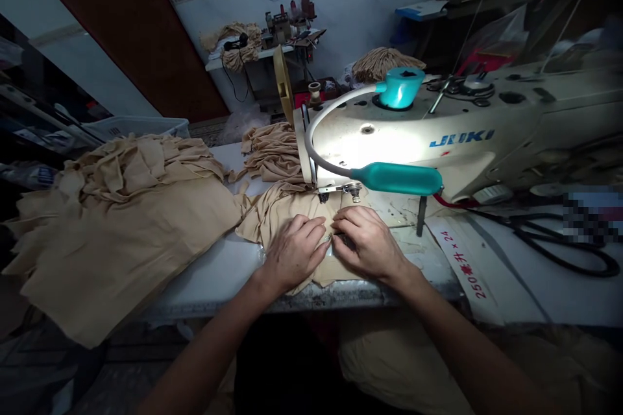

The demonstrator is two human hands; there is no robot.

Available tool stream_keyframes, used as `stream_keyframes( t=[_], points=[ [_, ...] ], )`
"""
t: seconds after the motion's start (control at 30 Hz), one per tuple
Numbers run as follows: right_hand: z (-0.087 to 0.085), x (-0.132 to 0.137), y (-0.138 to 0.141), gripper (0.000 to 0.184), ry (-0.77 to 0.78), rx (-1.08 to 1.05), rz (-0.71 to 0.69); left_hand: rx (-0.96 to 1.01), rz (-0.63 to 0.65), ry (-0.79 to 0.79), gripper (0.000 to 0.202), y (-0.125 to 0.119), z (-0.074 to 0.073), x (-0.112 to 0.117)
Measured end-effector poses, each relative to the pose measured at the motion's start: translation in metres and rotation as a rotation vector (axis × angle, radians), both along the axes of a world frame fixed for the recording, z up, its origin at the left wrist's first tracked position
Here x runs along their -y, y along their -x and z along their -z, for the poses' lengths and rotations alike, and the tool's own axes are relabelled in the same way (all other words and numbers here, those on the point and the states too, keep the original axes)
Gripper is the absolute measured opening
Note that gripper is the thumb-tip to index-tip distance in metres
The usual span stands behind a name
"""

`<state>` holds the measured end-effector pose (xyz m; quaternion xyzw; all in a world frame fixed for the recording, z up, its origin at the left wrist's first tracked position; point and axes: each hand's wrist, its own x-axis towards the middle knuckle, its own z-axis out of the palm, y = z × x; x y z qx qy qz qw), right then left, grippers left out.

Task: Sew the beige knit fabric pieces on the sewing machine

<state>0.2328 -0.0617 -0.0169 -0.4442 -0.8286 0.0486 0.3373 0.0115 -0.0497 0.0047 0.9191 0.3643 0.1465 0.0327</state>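
Tan fabric (335, 272) lies on the bed of a white sewing machine (467, 110), running under the needle area (323, 196). My left hand (298, 251) rests on the cloth just in front of the needle, fingers bent and gripping it. Close beside it, my right hand (367, 241) pinches the same cloth with thumb and fingers. The two hands' fingertips nearly meet. What exactly sits between them is partly hidden. A teal lamp (402, 179) on a bent white neck lights the spot from above.
A big pile of tan cloth pieces (141, 227) covers the table's left side. More gathered cloth (275, 152) lies behind the needle. Black scissors (559, 240) and a printed white sheet (470, 272) lie to the right. Another sewing machine (281, 27) stands by the wall.
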Motion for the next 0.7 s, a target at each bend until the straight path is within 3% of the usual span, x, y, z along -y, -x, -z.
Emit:
stream_keyframes(
  t=[0.23,0.53,0.7],
  points=[
    [-0.001,-0.001,0.001,0.016,-0.012,-0.008,0.010,-0.006,-0.019,-0.010,0.022,0.000,0.005,0.000],
    [0.001,-0.005,0.001,0.025,0.015,-0.005,0.070,-0.001,-0.064,-0.011,0.033,-0.002,0.008,-0.019],
    [-0.006,-0.001,-0.003,0.026,0.027,-0.145,0.074,-0.032,-0.069,-0.023,0.033,-0.003,0.008,-0.025]
  ],
)
